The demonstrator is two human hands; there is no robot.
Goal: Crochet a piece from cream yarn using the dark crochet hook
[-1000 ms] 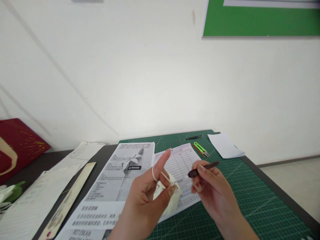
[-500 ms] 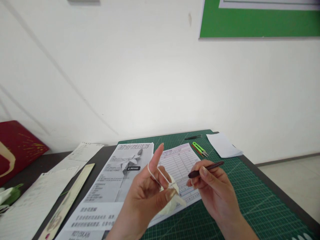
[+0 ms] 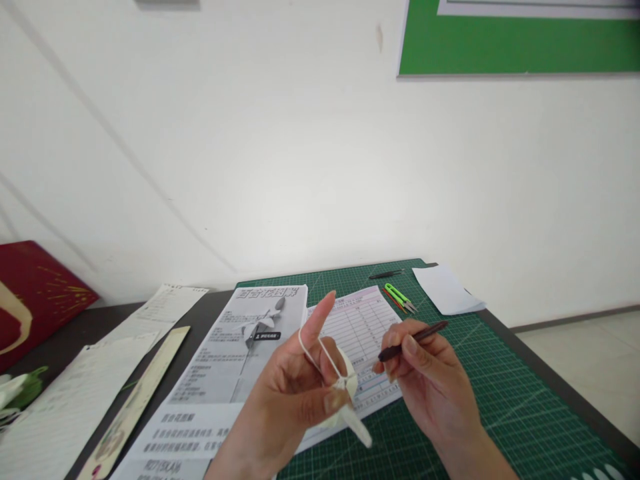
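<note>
My left hand (image 3: pixel 285 393) pinches a small white crocheted piece (image 3: pixel 356 427) between thumb and fingers, its index finger raised. A strand of white yarn (image 3: pixel 329 357) loops round that index finger and runs down to the stitches at the thumb. Most of the piece is hidden behind my thumb and fingers; a narrow strip hangs out below. Just to the right, my right hand (image 3: pixel 435 387) grips a crochet hook by its dark brown handle (image 3: pixel 414 341). The thin hook end points left toward the stitches, and its tip is hard to make out.
Beneath my hands lie a printed chart (image 3: pixel 357 327) and a green cutting mat (image 3: pixel 500 393). A picture sheet (image 3: pixel 210 373) is on the left, beside a ruler-like strip (image 3: pixel 140 400). Green thread snips (image 3: pixel 397 295), a dark thin tool (image 3: pixel 386 274) and white paper (image 3: pixel 445 290) sit farther back.
The crocheted piece has turned in my left hand, so its strip now hangs lower. My left index finger has shifted slightly right. The right hand with the crochet hook has barely moved.
</note>
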